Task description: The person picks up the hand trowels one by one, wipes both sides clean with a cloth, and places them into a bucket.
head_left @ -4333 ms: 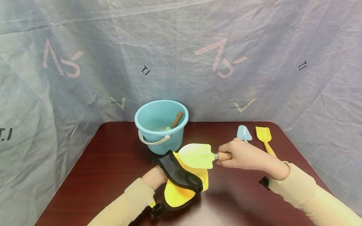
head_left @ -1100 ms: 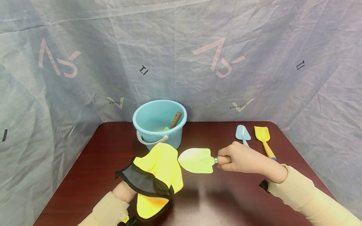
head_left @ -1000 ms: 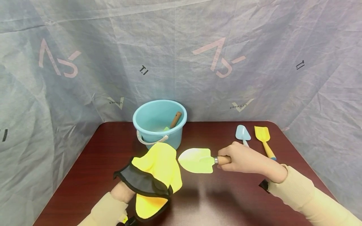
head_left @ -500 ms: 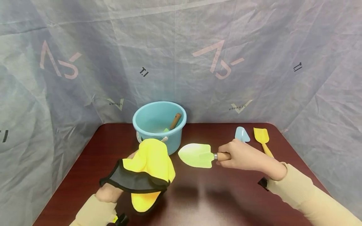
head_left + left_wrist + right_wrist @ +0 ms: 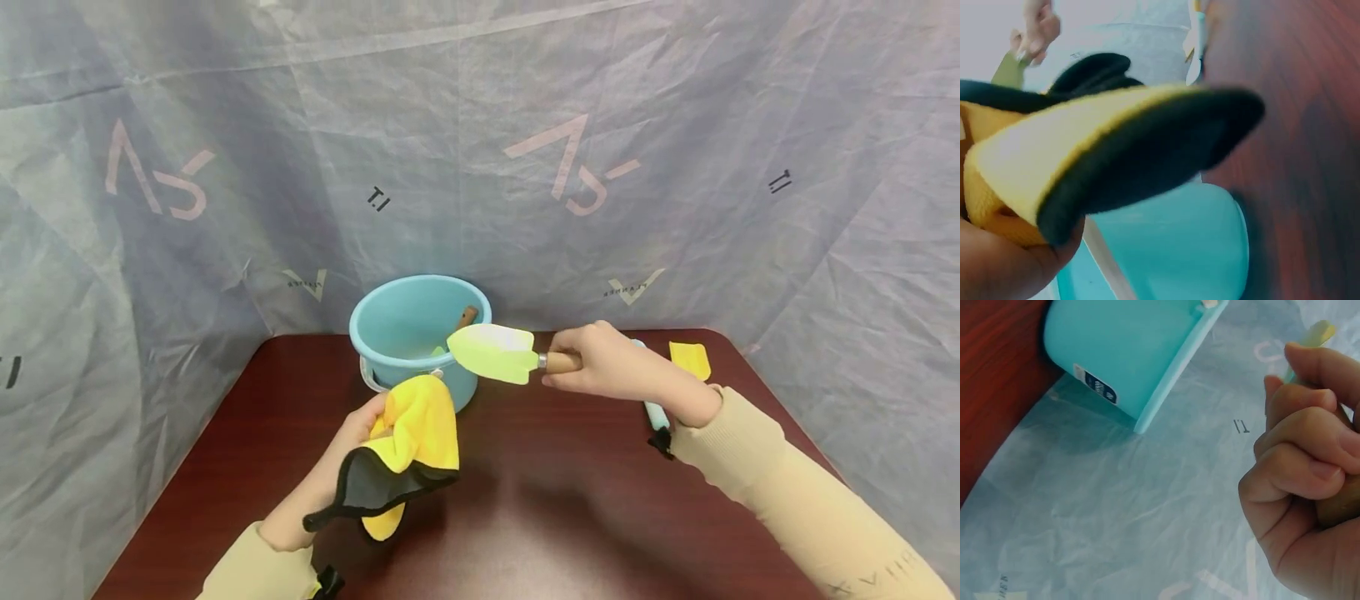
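Note:
In the head view my right hand (image 5: 600, 360) grips the wooden handle of a light green trowel (image 5: 491, 352), its blade pointing left and overlapping the right side of the blue bucket's rim (image 5: 420, 362). Fingers curl round that handle (image 5: 1340, 503) in the right wrist view. My left hand (image 5: 362, 429) holds a bunched yellow and black cloth (image 5: 423, 421) in front of the bucket. The same cloth (image 5: 1079, 147) fills much of the left wrist view, hiding some of the fingers. A brown-handled tool (image 5: 467, 317) leans inside the bucket.
On the right of the dark red table (image 5: 517, 500) lie a yellow shovel (image 5: 690, 359) and a light blue tool (image 5: 656, 415), both partly hidden by my right arm. A grey printed sheet (image 5: 465, 150) hangs behind the table.
The trowel has risen from beside the cloth, up and slightly left to the bucket's rim. My left hand has moved left with the cloth, which hangs differently, and its fingers now show.

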`<state>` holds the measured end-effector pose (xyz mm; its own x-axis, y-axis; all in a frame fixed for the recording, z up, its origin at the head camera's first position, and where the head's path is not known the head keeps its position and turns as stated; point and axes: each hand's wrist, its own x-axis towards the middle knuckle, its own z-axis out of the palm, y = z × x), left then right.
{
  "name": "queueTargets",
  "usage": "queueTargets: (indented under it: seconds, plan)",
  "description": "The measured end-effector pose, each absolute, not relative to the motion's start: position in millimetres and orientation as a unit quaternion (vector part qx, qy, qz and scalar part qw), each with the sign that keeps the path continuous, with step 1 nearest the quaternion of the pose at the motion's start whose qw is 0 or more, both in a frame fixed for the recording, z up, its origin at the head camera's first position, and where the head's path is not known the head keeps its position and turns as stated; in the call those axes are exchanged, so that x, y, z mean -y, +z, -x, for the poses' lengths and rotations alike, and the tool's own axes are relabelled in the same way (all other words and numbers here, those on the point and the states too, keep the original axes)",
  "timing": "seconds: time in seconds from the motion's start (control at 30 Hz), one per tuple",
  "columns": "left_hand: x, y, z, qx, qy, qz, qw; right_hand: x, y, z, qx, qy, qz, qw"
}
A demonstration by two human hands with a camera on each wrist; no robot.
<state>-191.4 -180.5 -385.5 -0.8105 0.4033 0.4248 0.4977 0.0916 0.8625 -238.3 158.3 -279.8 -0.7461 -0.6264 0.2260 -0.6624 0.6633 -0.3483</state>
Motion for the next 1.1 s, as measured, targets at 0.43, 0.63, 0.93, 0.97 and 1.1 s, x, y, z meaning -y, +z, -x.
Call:
queueTargets:
  seconds: [0.43, 0.63, 0.93, 0.97, 1.1]
  plan:
    - [151, -389, 199, 0.866, -0.357, 0.305, 0.170, -119, -265, 277, 0.914, 0.224, -0.339, 0.005]
    - [137, -394, 200, 0.886, -0.211, 0.340, 0.234, -98, -262, 294, 0.919, 0.209, -0.334, 0.002]
    - [123, -399, 202, 0.861, -0.126, 0.404, 0.283, -66, -261, 313, 0.927, 0.169, -0.334, -0.002]
    - [122, -400, 202, 0.859, -0.125, 0.407, 0.285, -62, -262, 315, 0.928, 0.166, -0.334, -0.004]
    - [118, -401, 202, 0.857, -0.120, 0.414, 0.284, -45, -266, 324, 0.928, 0.167, -0.334, -0.013]
